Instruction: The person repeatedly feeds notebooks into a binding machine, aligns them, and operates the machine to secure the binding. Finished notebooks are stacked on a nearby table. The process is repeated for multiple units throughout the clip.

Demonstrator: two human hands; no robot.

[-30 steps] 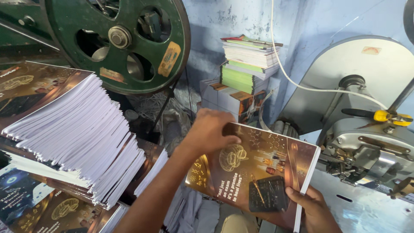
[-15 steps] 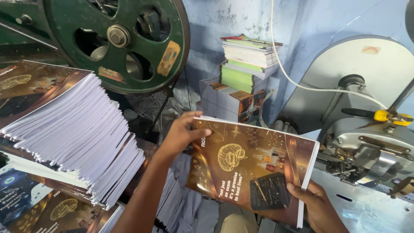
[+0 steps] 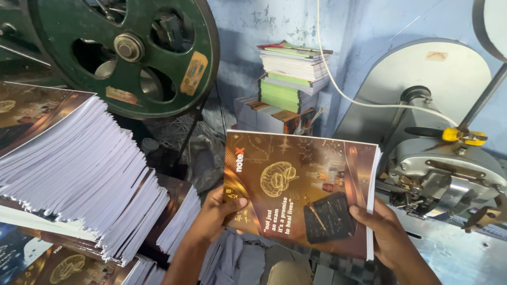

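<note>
Notebook (image 3: 301,192), brown glossy cover with a brain drawing, held up in mid-frame between both hands, cover facing the camera, slightly tilted. Left hand (image 3: 214,214): grip closed on the notebook's lower left edge, thumb lying over the cover. Right hand (image 3: 383,232): grip closed on the lower right corner, thumb on the cover, fingers behind. White page edges show along the right side.

Left of it: tall leaning stack of notebooks (image 3: 74,169), same cover, with more below. Behind: green flywheel (image 3: 127,53). Against the blue wall, a pile of green and white books (image 3: 290,76). Right: grey metal machine (image 3: 443,163) with a white cable (image 3: 359,103).
</note>
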